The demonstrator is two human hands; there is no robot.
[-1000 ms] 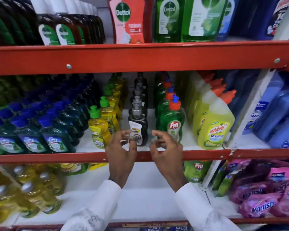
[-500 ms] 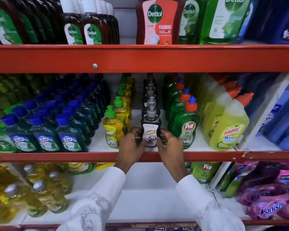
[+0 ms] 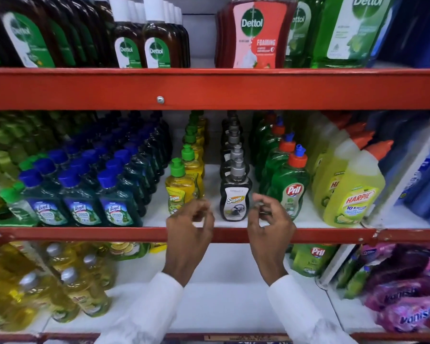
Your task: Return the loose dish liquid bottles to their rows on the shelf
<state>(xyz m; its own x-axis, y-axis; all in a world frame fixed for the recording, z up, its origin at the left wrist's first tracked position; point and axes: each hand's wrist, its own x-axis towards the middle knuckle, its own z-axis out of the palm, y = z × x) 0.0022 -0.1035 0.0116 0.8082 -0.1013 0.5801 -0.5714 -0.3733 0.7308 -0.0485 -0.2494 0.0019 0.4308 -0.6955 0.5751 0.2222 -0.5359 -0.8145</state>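
Note:
A black Super dish liquid bottle with a grey pump stands upright at the front of its row on the middle shelf. A row of yellow Super bottles with green caps runs to its left, a row of green Pril bottles to its right. My left hand hovers just left of the black bottle, fingers curled and apart, touching nothing. On the bottle's right side my right hand is likewise off it, with nothing held.
Dark Lizol bottles with blue caps fill the shelf's left. Yellow Harpic bottles stand at the right. Dettol bottles line the upper shelf. Below are yellow oil bottles and pink Vanish packs.
Half a second ago both hands clasped the black bottle's sides. They have let go and drawn back toward me. The bottle stays upright at the row's front.

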